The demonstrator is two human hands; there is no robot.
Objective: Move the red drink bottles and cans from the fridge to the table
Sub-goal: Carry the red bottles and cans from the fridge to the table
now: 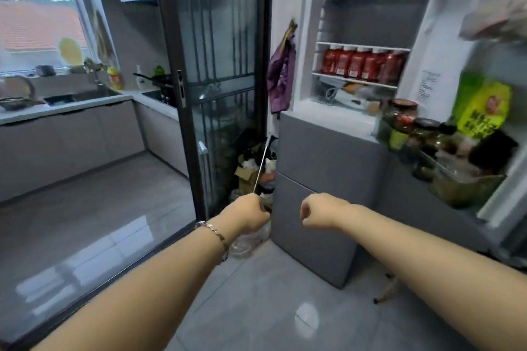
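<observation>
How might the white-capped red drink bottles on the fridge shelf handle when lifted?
The white-capped red drink bottles stand upright, tightly rowed, so pulling one may tip neighbours. They look full, likely heavyish. Fridge-cold, they might be slippery.

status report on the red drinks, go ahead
Left hand and right hand curled, empty. Red drinks lined on fridge shelf, untouched. Fridge door open, nothing blocking.

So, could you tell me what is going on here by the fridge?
A person stands facing the open fridge, its door swung out to the right. A row of red drink bottles sits on a middle shelf, untouched. The left hand and right hand are held out low in front, curled into fists, apparently holding nothing. No table is in view.
</observation>
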